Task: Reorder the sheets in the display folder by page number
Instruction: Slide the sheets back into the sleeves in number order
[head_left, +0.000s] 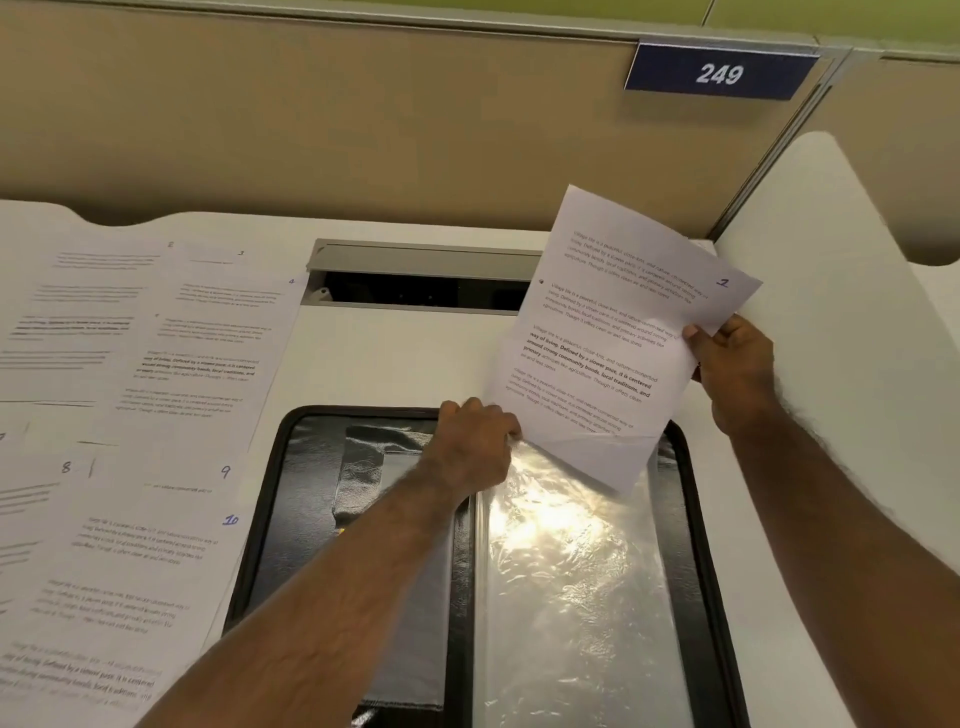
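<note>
Fingers (698, 332) of my right hand (735, 371) are pinching the white printed sheet numbered 1 (613, 338); my left hand (475, 441) is gripping open the clear sleeve (571, 571) of the black display folder (291, 519) beneath. Next, I judge, it needs sliding straight in.

We see a black folder (260, 519) lying open on the white surface (395, 358). The right hand (737, 374) pinches sheet 1 (618, 332) at its edge, its lower corner in the clear sleeve (576, 597), whose top the left hand (475, 441) grips. Numbered sheets (130, 415) lie spread at left.
</note>
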